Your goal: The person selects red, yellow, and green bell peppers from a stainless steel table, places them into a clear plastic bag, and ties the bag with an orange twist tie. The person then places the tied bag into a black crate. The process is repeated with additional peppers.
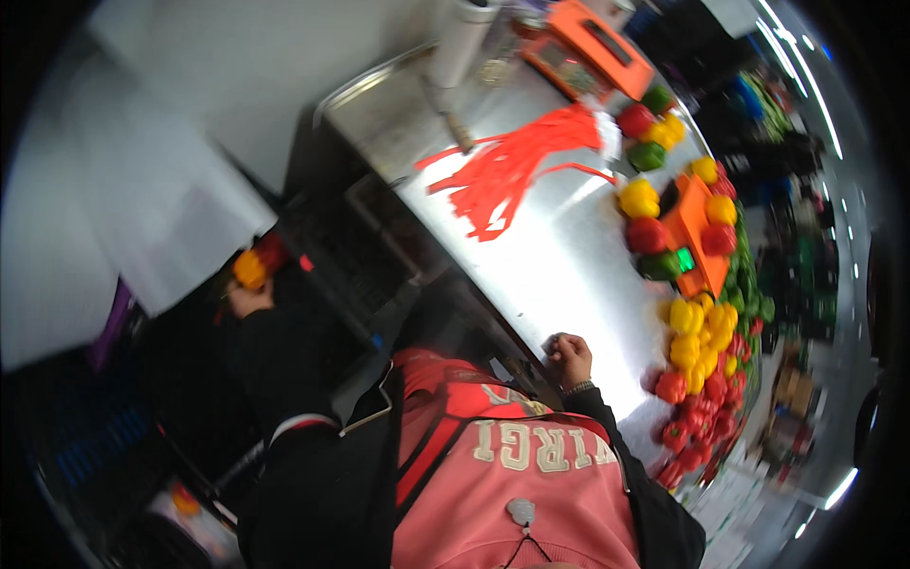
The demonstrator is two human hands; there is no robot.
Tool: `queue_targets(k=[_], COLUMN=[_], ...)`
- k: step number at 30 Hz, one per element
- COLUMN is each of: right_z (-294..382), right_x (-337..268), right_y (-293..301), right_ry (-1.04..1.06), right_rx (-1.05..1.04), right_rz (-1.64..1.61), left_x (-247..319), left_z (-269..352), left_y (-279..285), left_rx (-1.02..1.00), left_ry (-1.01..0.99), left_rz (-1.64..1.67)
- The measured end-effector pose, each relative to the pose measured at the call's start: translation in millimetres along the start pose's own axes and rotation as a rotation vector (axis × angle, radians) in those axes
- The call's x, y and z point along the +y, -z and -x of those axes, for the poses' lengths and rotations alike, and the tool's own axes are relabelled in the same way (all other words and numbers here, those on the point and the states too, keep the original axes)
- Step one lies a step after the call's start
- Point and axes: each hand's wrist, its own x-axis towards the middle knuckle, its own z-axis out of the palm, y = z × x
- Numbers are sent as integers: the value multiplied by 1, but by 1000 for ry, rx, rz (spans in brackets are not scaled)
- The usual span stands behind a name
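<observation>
Out to the left, low beside a white sheet, my left hand [250, 297] grips a yellow bell pepper [249, 269]. A blurred red bell pepper [271, 250] is right beside it; whether the hand holds that too is unclear. My right hand [572, 358] rests at the near edge of a metal table [490, 263], fingers curled in, with nothing visible in them. A bundle of red plastic strips [512, 163] lies on the tabletop. Past the right hand are piles of yellow peppers [687, 352] and red peppers [700, 419].
An orange scale [693, 235] with a lit display stands among peppers. Another orange device [590, 50] is at the table's far end, near a white cylinder [462, 43] and a wooden-handled tool [458, 133]. Dark crates [99, 441] sit at lower left.
</observation>
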Motion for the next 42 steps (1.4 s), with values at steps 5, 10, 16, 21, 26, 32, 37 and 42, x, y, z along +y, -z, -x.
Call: queue_targets(k=[5,10,16,21,26,32,37,42], right_z=[0,0,1,-4,0,-17,-56,-106], right_x=[-7,-10,-12,-9,-30,-87,-87,-118], right_y=[-10,-16,-16,-3,18,46,83,136], right_ry=[-32,-43,-81,-85,19,940,476,364], right_rx=[42,66,50,-116,-65,302,227,498], right_rz=[-61,-74,-59,-117,4,612,322,-240], left_x=[2,-132,-298,-372,-400,-396,-427,-498], left_z=[93,182,224,222,264,390,390,315], left_y=[-156,-260,-367,-423,-420,-383,-441,-524], left_rx=[82,-706,-1383,-1178,-1595,-2909,-2420,-1967], left_ry=[-718,-588,-828,-995,-951,81,-172,-1079], left_rz=[-362,-866,-1341,-2046,-2110,-1340,-1270,-1190])
